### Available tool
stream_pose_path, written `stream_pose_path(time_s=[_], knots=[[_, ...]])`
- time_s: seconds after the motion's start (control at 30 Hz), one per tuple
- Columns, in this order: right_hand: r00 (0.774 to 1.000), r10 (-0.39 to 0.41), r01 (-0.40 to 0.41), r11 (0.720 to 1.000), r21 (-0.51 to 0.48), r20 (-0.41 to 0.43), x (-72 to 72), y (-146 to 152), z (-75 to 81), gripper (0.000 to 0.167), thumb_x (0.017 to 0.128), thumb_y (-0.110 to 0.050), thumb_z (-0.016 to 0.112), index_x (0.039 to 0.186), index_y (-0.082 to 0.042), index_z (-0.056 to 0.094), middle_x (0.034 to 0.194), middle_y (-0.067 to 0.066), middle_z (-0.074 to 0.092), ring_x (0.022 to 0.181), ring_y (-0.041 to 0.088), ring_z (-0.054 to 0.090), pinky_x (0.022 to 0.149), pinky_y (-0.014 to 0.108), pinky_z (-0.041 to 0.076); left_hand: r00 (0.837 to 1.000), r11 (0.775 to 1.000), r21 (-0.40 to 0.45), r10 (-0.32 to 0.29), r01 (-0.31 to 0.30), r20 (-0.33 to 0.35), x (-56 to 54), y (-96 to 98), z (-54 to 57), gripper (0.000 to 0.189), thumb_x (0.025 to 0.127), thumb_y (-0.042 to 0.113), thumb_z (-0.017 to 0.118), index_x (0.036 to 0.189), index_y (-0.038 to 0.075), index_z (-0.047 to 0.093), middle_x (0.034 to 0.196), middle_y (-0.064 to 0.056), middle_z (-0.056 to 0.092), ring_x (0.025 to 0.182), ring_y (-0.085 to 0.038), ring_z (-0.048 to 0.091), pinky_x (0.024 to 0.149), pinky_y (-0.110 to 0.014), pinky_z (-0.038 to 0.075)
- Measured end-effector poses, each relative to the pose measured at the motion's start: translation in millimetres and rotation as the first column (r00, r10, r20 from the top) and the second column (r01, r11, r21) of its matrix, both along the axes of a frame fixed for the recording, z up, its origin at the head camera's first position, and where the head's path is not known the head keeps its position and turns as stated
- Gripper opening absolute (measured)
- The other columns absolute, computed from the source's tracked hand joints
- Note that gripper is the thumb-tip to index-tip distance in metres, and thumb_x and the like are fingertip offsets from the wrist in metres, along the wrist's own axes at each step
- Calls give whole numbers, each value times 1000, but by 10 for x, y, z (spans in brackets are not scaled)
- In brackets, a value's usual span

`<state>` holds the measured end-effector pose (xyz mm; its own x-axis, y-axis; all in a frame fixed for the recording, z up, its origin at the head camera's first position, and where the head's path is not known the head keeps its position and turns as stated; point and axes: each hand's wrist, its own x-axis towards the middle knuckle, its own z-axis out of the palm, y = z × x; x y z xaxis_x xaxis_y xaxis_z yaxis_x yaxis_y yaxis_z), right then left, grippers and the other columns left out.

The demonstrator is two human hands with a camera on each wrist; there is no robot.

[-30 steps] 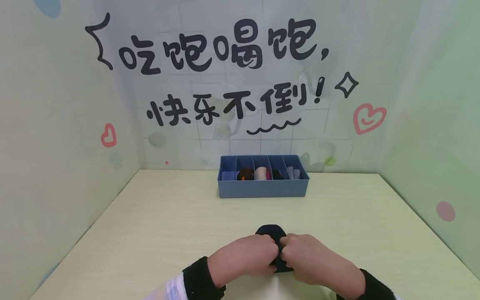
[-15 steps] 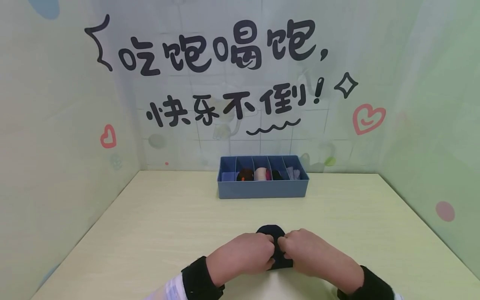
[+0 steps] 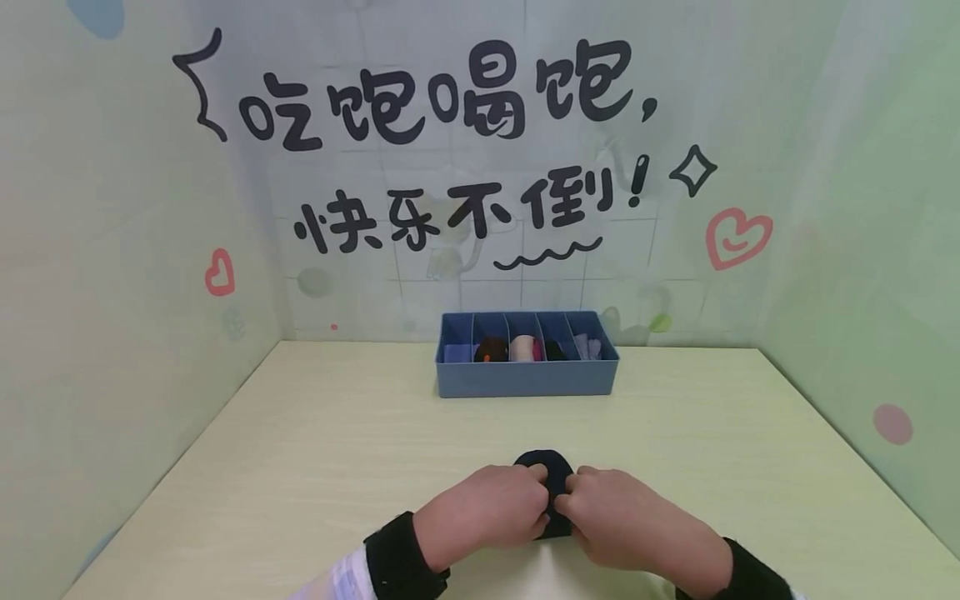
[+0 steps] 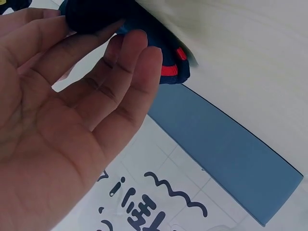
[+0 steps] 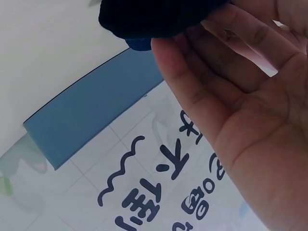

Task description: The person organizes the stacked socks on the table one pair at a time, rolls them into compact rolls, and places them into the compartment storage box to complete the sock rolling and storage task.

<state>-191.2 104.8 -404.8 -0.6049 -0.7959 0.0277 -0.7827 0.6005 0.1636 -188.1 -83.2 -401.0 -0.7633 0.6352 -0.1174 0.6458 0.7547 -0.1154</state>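
Observation:
A dark navy sock point(image 3: 552, 462) lies on the table in front of me, its rounded end pointing away. My left hand point(image 3: 487, 504) pinches its left side, and my right hand point(image 3: 622, 512) grips the right side close by. Seen from the left wrist, the navy sock point(image 4: 159, 53) shows red stripes beyond the fingertips. In the right wrist view the dark sock point(image 5: 159, 17) sits over the curled fingers. Much of its middle is covered by the hands.
At the back of the table point(image 3: 337, 425) stands a blue divided box point(image 3: 525, 380). Its compartments hold a brown roll point(image 3: 491, 349), a pale pink roll point(image 3: 522, 348), a black bundle point(image 3: 553, 350) and a light lilac bundle point(image 3: 587, 346). Printed walls enclose the table.
Both hands stay at the sock with small shifts. The right hand rose slightly and came back down; the left drew a little to the left. The sock's near edge sits slightly farther away.

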Motion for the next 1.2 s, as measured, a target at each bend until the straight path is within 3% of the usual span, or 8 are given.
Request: stream_pose_path(time_s=[0.13,0.4,0.53,0.77,0.87,0.97,1.07,1.2], knots=[[1000,7,-8,1000,-13,-22,4,3,1,10,84,-18,84,81,-16,75,70,-2,59,65,10,46,58,24,45,1000,1000,-7,-9,8,-13,2,6,1,26,105,34,67,89,18,78,87,7,53,66,-9,45,58,-22,41],[977,68,-63,998,29,-204,35,-4,-38,17,80,-20,88,75,-19,72,69,-2,60,63,15,50,52,27,44,999,1000,-5,-6,5,-35,-4,14,-17,24,104,34,67,92,19,80,87,6,54,67,-9,45,59,-22,42],[973,78,-71,997,41,-216,36,-4,-47,17,81,-20,88,77,-20,72,70,-2,60,63,15,49,53,26,44,1000,1000,-4,-7,7,-25,-10,11,-13,24,105,34,66,91,19,79,87,6,55,67,-9,46,60,-21,41],[934,140,-118,989,84,-330,37,-10,-90,20,80,-23,89,78,-19,70,69,-3,58,61,14,47,54,25,41,999,1000,2,-14,14,-34,2,3,-2,26,104,32,66,84,18,75,86,6,51,67,-9,43,60,-21,40],[962,120,-104,992,76,-247,1,-19,-73,17,81,-22,87,80,-18,70,70,-3,59,64,13,48,57,25,44,1000,1000,-1,-11,11,-28,-3,-12,0,25,105,33,65,89,17,77,91,6,54,70,-10,47,63,-20,44],[994,58,-55,998,34,-88,-52,-20,-45,14,84,-20,84,85,-16,71,73,-2,61,67,12,50,62,25,49,999,1000,-12,0,0,-32,-15,-21,-5,25,106,35,65,99,18,81,113,6,63,86,-9,56,73,-20,55],[999,8,-8,1000,-4,38,-84,-8,-22,12,85,-17,83,88,-15,71,76,-2,62,69,10,50,64,27,51,999,1000,-21,-3,2,-41,-22,-27,-18,24,106,36,65,102,19,82,126,8,66,94,-9,60,79,-23,59],[978,-21,30,999,-40,208,-86,11,22,13,86,-13,82,86,-17,70,70,-7,54,64,8,43,62,26,45,999,999,14,-31,30,35,-31,-43,-11,27,105,31,66,85,18,76,97,8,67,72,-7,54,68,-20,49]])
